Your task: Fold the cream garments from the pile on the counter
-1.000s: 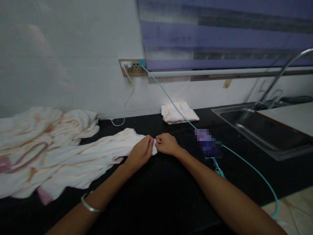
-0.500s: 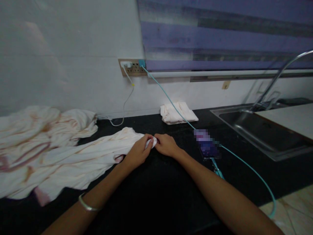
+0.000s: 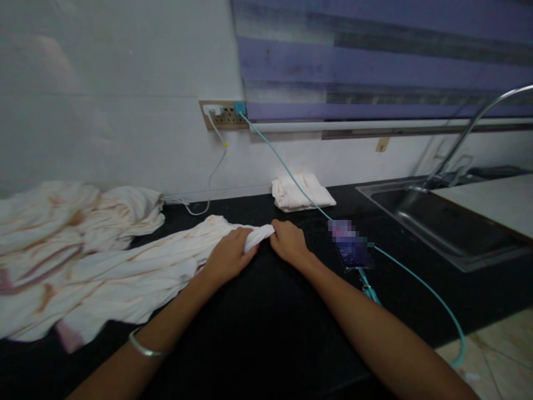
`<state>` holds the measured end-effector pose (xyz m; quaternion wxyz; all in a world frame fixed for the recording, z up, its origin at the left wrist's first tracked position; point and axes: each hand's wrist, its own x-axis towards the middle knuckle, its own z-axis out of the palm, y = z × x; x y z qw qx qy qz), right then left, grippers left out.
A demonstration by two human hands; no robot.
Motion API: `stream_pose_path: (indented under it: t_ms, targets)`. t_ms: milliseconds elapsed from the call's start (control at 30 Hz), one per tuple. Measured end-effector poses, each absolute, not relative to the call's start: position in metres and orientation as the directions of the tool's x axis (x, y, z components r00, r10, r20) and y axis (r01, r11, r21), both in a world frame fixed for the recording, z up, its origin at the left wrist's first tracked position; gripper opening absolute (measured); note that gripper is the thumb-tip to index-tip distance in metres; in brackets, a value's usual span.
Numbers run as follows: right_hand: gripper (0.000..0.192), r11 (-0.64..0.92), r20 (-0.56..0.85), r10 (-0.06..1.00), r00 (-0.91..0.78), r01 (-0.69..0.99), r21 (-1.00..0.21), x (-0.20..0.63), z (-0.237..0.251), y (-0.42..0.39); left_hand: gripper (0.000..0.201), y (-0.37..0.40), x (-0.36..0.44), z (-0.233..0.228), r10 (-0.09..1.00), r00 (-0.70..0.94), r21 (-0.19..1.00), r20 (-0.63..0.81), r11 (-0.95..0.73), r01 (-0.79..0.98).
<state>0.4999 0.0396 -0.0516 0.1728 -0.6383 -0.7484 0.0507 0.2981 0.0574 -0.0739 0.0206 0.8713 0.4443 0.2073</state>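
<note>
Black counter [image 3: 266,333], white cloth [image 3: 137,272] stretched leftward, corner gripped by left hand [image 3: 227,256] and right hand [image 3: 288,243] fingers

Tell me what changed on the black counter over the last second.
Both hands, left hand and right hand, kept their pinch on the stained white cloth and drew its end slightly rightward. The folded cloth, the phone and its teal cable stayed put.

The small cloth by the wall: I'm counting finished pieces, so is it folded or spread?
Folded: the small cloth lies as a compact, layered stack against the wall.
</note>
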Motion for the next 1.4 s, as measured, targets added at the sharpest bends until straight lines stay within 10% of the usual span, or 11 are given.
stream_pose_path:
  t_ms: [533, 1067, 1400]
  targets:
    - [0.038, -0.235, 0.204, 0.933, 0.295, 0.932, -0.275, 0.536, -0.053, 0.041, 0.032, 0.055, 0.299, -0.07, 0.736, 0.561, 0.13, 0.378, -0.642, 0.755]
    - [0.039, -0.264, 0.133, 0.943, 0.306, 0.928, -0.262, 0.531, -0.033, 0.031, 0.03, 0.058, 0.294, -0.072, 0.735, 0.566, 0.122, 0.374, -0.644, 0.755]
    - [0.047, 0.006, 0.261, 0.963, 0.064, 0.966, -0.259, 0.519, -0.041, 0.028, 0.028, 0.064, 0.291, -0.074, 0.711, 0.587, 0.102, 0.387, -0.666, 0.739]
